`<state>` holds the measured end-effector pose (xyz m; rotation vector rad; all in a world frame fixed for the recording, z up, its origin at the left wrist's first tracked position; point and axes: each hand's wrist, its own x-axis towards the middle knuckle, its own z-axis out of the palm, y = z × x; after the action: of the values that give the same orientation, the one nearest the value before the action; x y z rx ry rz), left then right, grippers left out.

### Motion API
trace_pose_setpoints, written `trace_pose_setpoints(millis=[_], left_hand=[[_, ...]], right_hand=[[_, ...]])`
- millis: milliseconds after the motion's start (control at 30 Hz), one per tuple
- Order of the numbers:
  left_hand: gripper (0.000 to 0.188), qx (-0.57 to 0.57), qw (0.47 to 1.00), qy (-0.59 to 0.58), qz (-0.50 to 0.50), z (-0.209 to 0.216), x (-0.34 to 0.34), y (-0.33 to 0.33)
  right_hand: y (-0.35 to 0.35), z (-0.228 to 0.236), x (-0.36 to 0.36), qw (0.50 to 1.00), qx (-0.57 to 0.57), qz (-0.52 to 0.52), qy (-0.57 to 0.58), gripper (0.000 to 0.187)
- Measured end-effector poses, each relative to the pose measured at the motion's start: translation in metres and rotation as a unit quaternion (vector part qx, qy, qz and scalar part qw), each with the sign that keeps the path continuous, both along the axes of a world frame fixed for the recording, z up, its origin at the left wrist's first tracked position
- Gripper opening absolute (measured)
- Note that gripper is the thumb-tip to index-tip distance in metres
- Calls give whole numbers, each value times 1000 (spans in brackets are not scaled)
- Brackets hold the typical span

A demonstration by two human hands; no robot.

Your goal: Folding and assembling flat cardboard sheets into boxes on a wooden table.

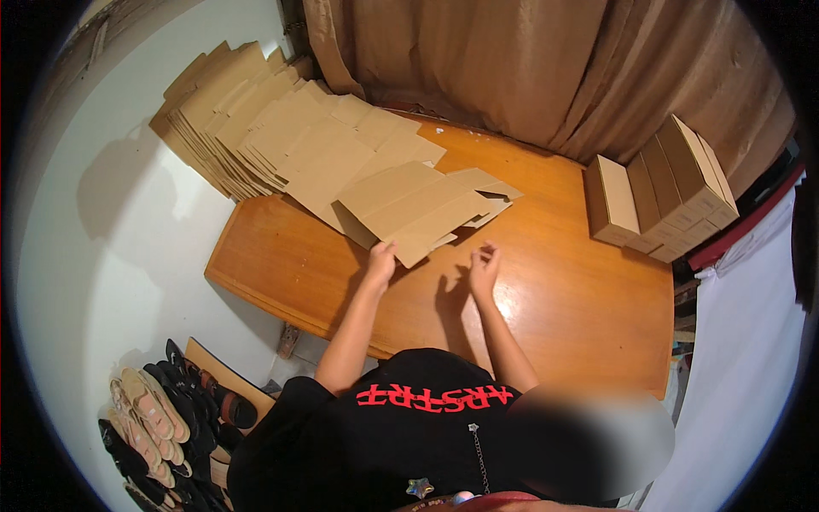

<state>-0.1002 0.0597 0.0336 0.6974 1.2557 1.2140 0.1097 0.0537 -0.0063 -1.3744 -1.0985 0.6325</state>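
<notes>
My left hand (381, 263) grips the near corner of a flat, die-cut cardboard box blank (409, 205), its fingers closed on the edge. That blank is tilted, its near side raised above the wooden table (546, 299), with slots and flaps along its right side. To the right of it, my right hand (484, 266) hovers over the table with bent fingers apart, holding nothing. Behind the blank, a fanned pile of more flat cardboard blanks (299, 136) spreads across the table's far left and leans up against the wall.
Several folded cardboard boxes (665, 192) are stacked at the table's right end. A brown curtain (478, 68) hangs behind the table. Pairs of sandals and shoes (162, 410) sit at the lower left near the white wall (85, 256). A white cloth (742, 316) hangs at the right.
</notes>
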Motion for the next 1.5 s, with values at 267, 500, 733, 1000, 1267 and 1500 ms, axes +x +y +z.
trace_pose_setpoints(millis=[267, 500, 733, 1000, 1267, 1500], left_hand=[[29, -19, 989, 9, -146, 17, -47, -5], [27, -47, 973, 62, -217, 41, -50, -1], [26, -18, 951, 100, -292, 68, -36, 11], [44, -10, 982, 44, -183, 89, 13, 10], [82, 48, 956, 202, -208, 85, 75, -22], [76, 114, 907, 355, -197, 47, 97, -4]], right_hand=[[4, 71, 78, 948, -53, 12, -313, 66], [-2, 90, 114, 819, -182, 150, -523, 61], [-14, 109, 135, 805, -95, 228, -540, 75], [-17, 95, 155, 795, -130, 343, -483, 57], [-19, 116, 177, 868, -190, 249, -386, 20], [-19, 82, 220, 901, -156, 316, -253, 40]])
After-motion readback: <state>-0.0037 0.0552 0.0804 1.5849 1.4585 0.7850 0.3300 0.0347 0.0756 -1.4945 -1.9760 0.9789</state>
